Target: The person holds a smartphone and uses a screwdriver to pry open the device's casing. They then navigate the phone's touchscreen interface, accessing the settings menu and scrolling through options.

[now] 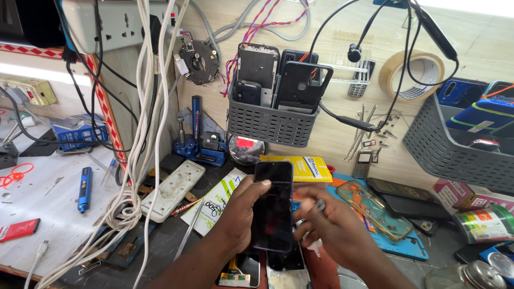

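One dark smartphone (273, 206) stands upright at the lower centre of the frame, its black screen facing the camera. The left hand (241, 214) grips it from the left edge, the thumb laid across the upper left of the glass and the other fingers wrapped behind, so the fingers are clamped on the phone. The right hand (332, 227) sits just to the right of the phone's lower half, its fingers closed on one thin metal tool (319, 206) whose tip points up beside the phone's right edge; whether the tool touches the phone cannot be told.

Below the hands, two opened phone bodies (241, 270) lie on the worktop (69, 214). One clear phone case (375, 208) rests on a blue mat (407, 249) at right of centre. Two grey baskets are fixed to the wall: one (267, 123) at upper centre holding several phones, one (455, 150) at the right edge. One tape roll (412, 75) hangs at upper right. One white power strip (172, 190) lies left of centre.
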